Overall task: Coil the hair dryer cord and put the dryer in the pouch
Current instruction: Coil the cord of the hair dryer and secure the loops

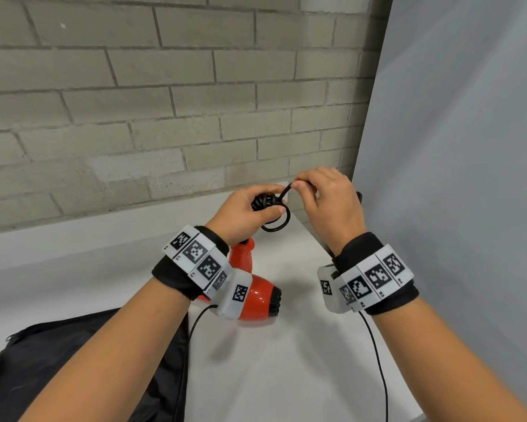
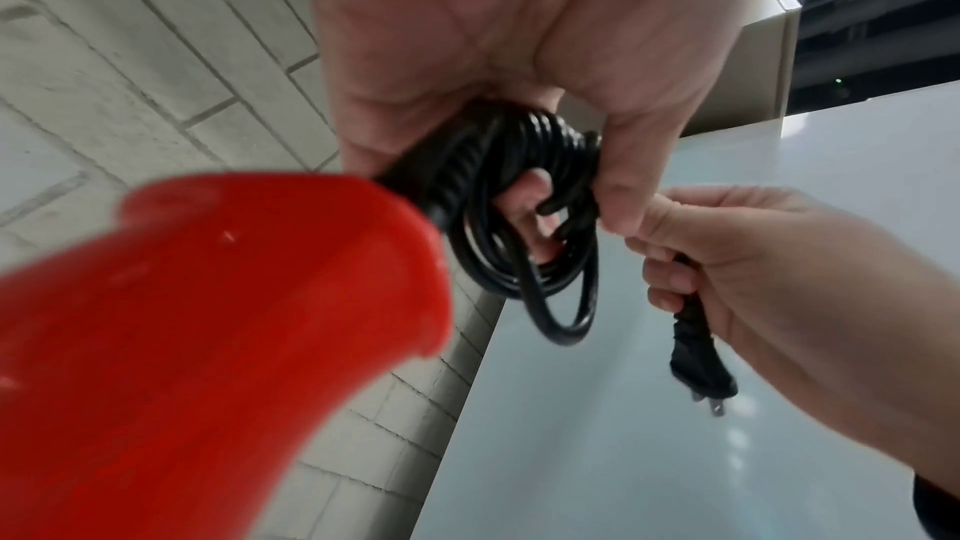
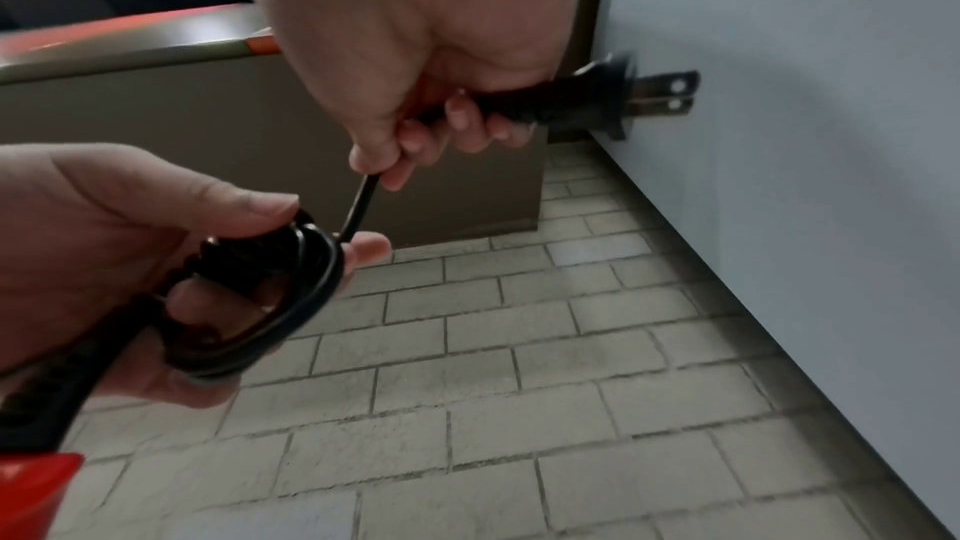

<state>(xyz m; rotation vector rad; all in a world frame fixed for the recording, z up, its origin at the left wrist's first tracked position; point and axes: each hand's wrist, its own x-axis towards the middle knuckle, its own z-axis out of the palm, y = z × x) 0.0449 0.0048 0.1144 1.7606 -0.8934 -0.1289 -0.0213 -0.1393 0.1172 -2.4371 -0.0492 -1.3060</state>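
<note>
The red hair dryer (image 1: 257, 295) hangs below my left wrist, handle up, over the white table (image 1: 286, 360). My left hand (image 1: 247, 210) grips the black coiled cord (image 1: 271, 208) above the handle, with several loops (image 2: 519, 220) wound round its fingers. My right hand (image 1: 326, 202) pinches the free end of the cord between thumb and forefinger. The plug (image 3: 587, 97) sticks out of that fist toward the right panel, its prongs (image 2: 714, 403) bare. The black pouch (image 1: 82, 360) lies flat at the table's front left.
A grey brick wall (image 1: 164, 102) stands behind the table. A pale blue panel (image 1: 454, 147) closes off the right side, close to my right hand. Thin black wires (image 1: 378, 360) run from both wrist cameras across the table.
</note>
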